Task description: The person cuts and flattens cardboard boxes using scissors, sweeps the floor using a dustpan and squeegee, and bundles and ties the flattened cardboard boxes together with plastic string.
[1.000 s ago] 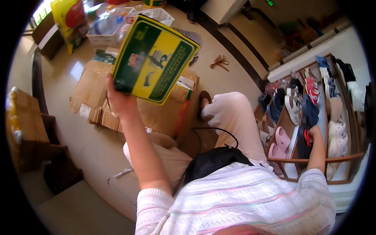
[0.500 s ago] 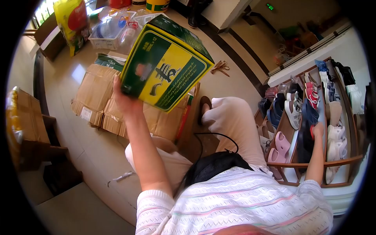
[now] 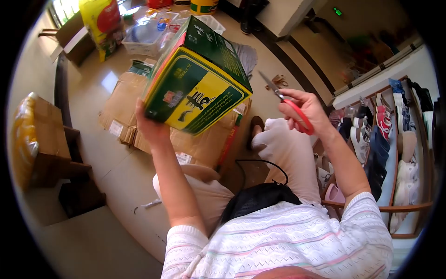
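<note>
My left hand [image 3: 153, 128] grips the lower left corner of a green and yellow carton [image 3: 197, 88], which is held up tilted above the floor. To the right of the carton, my right hand [image 3: 304, 109] is closed around the red handles of a pair of scissors [image 3: 299, 118]. Their metal blades point up and to the left, apart from the carton. Beneath the carton, flattened brown cardboard [image 3: 123, 100] lies on the floor in front of my legs.
A shoe rack [image 3: 390, 186] with several pairs of shoes stands on the right. White baskets [image 3: 141, 48] of plastic bottles and a yellow-red bag [image 3: 102, 28] are at the back left. A brown box [image 3: 51, 125] sits far left.
My right hand has come from the shoe rack to beside the carton, bringing the red-handled scissors. The carton in my left hand has turned, so its top and another side show.
</note>
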Demonstrator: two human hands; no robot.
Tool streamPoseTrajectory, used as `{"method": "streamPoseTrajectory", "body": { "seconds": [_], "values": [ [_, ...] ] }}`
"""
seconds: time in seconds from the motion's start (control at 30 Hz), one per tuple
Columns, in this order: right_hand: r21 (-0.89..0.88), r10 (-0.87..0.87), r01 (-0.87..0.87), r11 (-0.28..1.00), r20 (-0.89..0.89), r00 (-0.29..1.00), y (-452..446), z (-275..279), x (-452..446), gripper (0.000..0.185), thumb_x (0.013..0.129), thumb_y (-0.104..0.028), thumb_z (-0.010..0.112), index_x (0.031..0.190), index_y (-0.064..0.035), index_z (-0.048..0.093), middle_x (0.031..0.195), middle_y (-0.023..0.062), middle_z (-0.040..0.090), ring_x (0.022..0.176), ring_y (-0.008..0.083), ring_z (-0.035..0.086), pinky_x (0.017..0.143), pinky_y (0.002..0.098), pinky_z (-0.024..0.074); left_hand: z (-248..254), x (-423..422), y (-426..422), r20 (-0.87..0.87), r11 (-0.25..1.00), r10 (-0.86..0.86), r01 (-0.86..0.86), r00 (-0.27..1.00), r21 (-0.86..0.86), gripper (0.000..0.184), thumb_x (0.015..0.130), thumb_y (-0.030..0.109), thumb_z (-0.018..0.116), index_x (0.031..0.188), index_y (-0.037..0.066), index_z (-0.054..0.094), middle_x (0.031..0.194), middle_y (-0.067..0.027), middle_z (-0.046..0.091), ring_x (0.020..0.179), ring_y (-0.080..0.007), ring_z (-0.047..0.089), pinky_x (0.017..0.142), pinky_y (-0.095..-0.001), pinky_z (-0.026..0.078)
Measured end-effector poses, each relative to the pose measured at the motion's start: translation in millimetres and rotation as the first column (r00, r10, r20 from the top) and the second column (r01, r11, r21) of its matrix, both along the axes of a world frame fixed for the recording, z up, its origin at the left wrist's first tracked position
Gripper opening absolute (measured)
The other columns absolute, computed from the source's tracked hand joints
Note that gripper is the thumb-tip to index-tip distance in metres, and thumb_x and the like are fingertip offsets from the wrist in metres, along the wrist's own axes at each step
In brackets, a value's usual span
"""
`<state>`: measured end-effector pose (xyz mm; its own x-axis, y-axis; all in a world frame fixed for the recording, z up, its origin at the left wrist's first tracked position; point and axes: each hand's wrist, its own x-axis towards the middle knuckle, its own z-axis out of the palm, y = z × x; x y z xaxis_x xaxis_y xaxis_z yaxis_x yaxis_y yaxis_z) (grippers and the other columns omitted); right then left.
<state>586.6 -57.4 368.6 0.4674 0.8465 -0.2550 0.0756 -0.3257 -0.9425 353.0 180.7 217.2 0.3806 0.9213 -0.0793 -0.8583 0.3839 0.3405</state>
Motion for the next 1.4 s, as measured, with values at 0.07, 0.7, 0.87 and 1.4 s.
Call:
{"method": "streamPoseTrajectory", "body": {
  "seconds": [0.07, 0.7, 0.87, 1.4],
  "values": [
    [0.09, 0.062, -0.059, 0.994, -0.027, 0.998, 17.0, -19.9, -8.0, 0.044, 0.076, -0.017, 0.07, 0.115, -0.0044, 0.054, 0.066, 0.0012, 0.058, 0.043, 0.0055, 0.052, 0.036, 0.0167, 0.0394, -5.9, -7.7, -2.4, -0.025, 0.999, 0.05, -0.05, 0.998, -0.004, 0.044, 0.086, 0.036, 0.05, 0.11, -0.001, 0.052, 0.107, -0.0132, 0.058, 0.096, -0.0249, 0.057, 0.087, -0.0373, 0.044],
    [-0.074, 0.248, -0.258, 0.963, 0.608, 0.754, 75.8, -181.1, -25.0, 0.038, 0.073, -0.039, 0.064, 0.093, -0.0075, 0.059, 0.079, 0.017, 0.061, 0.074, 0.0325, 0.059, 0.066, 0.0383, 0.0462, -76.4, -23.7, -17.4, -0.75, 0.786, 0.544, -0.084, -0.375, 0.612, 0.08, 0.059, 0.033, 0.077, 0.121, -0.004, 0.042, 0.115, -0.0227, 0.049, 0.105, -0.0353, 0.048, 0.09, -0.039, 0.038],
    [-0.096, 0.261, -0.243, 0.965, 0.314, 0.913, 100.1, -234.2, -21.7, 0.032, 0.077, -0.034, 0.063, 0.076, -0.003, 0.058, 0.061, 0.0103, 0.057, 0.054, 0.0159, 0.05, 0.055, 0.0334, 0.0417, -18.5, -7.6, -23.9, -0.973, 0.814, 0.225, 0.56, -0.051, 0.158, 0.083, 0.065, 0.053, 0.066, 0.127, 0.002, 0.044, 0.125, -0.0182, 0.048, 0.112, -0.0248, 0.048, 0.092, -0.0324, 0.037],
    [-0.337, 0.474, -0.428, 0.839, 0.063, 0.878, 57.4, -254.4, -81.9, 0.058, 0.069, -0.045, 0.067, 0.106, -0.0004, 0.058, 0.097, 0.0165, 0.063, 0.091, 0.0266, 0.06, 0.08, 0.0319, 0.046, -48.2, 37.7, -2.9, -0.702, 0.864, 0.341, 0.502, -0.625, -0.028, 0.098, 0.052, 0.052, 0.071, 0.134, 0.016, 0.032, 0.132, -0.0208, 0.032, 0.112, -0.0469, 0.04, 0.089, -0.0489, 0.041]
  ]
}}
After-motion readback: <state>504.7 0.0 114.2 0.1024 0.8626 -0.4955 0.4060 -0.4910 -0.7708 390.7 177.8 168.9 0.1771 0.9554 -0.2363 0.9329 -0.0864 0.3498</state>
